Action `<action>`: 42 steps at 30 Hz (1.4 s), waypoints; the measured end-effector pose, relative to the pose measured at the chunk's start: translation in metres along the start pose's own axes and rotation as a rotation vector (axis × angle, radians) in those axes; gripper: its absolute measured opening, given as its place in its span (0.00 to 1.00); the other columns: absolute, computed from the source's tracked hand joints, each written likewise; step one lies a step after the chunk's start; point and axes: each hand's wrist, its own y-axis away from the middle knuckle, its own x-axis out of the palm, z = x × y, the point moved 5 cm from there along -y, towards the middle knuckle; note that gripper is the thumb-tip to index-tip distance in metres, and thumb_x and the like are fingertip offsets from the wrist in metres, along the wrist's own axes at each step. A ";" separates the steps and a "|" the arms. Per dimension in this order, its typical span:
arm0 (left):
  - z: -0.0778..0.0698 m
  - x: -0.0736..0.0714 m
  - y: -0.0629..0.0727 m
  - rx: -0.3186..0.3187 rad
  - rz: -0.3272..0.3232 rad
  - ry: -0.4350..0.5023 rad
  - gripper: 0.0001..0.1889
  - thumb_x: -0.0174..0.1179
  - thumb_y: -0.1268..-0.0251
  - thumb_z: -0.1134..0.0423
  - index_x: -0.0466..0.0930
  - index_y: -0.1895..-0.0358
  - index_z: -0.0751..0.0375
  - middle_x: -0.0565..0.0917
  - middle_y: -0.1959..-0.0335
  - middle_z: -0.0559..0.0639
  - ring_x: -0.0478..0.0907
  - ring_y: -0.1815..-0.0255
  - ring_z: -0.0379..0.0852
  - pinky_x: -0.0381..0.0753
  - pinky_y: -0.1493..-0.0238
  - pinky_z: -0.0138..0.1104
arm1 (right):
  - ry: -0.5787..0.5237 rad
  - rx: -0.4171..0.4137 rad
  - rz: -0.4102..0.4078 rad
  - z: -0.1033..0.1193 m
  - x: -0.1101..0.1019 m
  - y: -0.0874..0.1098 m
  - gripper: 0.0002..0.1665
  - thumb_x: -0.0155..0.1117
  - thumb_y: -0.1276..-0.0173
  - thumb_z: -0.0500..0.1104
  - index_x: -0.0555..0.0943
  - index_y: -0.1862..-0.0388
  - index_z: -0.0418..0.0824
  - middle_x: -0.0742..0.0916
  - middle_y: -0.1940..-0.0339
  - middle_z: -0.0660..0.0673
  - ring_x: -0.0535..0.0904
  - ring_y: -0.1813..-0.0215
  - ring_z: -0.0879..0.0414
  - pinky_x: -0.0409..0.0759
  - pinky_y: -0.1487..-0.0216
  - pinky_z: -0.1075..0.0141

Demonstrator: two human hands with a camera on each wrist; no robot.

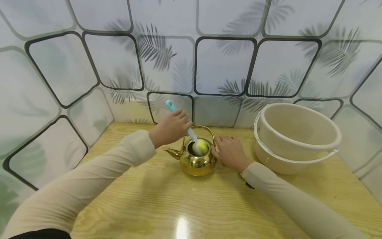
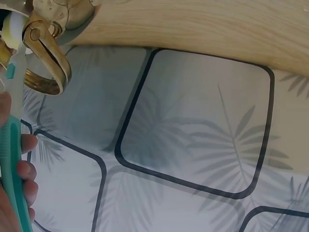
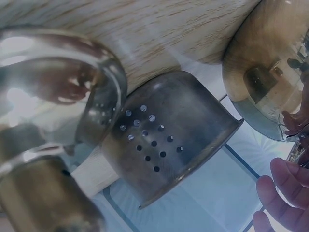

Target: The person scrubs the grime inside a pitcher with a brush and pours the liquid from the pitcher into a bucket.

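Observation:
A brass-coloured kettle (image 1: 198, 167) stands on the table with its spout to the left. My left hand (image 1: 171, 127) grips the turquoise handle of a cleaning brush (image 1: 191, 134). Its yellow-and-white sponge head (image 1: 202, 146) sits in the kettle's open mouth. In the left wrist view, fingers curl round the brush handle (image 2: 13, 159) near the kettle's raised handle (image 2: 48, 58). My right hand (image 1: 231, 151) holds the kettle's right side by the handle base. Beside it, the right wrist view shows a perforated metal strainer (image 3: 169, 130) and a shiny lid-like piece with a knob (image 3: 53, 193).
A large beige bucket (image 1: 287, 162) with a white bail handle stands at the right, with a beige basin (image 1: 298, 132) resting in its top. Patterned wall panels (image 1: 223, 66) border the back and sides of the wooden table (image 1: 179, 199).

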 end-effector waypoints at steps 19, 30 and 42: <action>-0.009 0.003 0.022 -0.089 -0.044 0.060 0.21 0.56 0.41 0.40 0.76 0.62 0.55 0.80 0.66 0.49 0.72 0.63 0.47 0.67 0.54 0.36 | 0.002 -0.012 -0.031 0.001 -0.004 0.000 0.13 0.61 0.40 0.49 0.77 0.71 0.39 0.83 0.80 0.45 0.79 0.78 0.52 0.71 0.76 0.60; -0.014 0.000 0.034 -0.077 -0.121 0.077 0.21 0.59 0.44 0.41 0.74 0.65 0.56 0.80 0.66 0.50 0.73 0.62 0.47 0.70 0.53 0.36 | 0.002 -0.008 -0.027 0.002 -0.004 0.001 0.13 0.60 0.40 0.49 0.77 0.71 0.39 0.84 0.80 0.45 0.79 0.78 0.53 0.71 0.76 0.60; -0.002 -0.001 0.031 0.092 -0.151 0.036 0.20 0.57 0.42 0.39 0.72 0.64 0.54 0.79 0.65 0.48 0.72 0.61 0.46 0.69 0.50 0.38 | 0.003 -0.009 -0.029 0.001 -0.003 0.001 0.13 0.61 0.40 0.49 0.77 0.71 0.39 0.83 0.80 0.46 0.79 0.78 0.52 0.70 0.77 0.61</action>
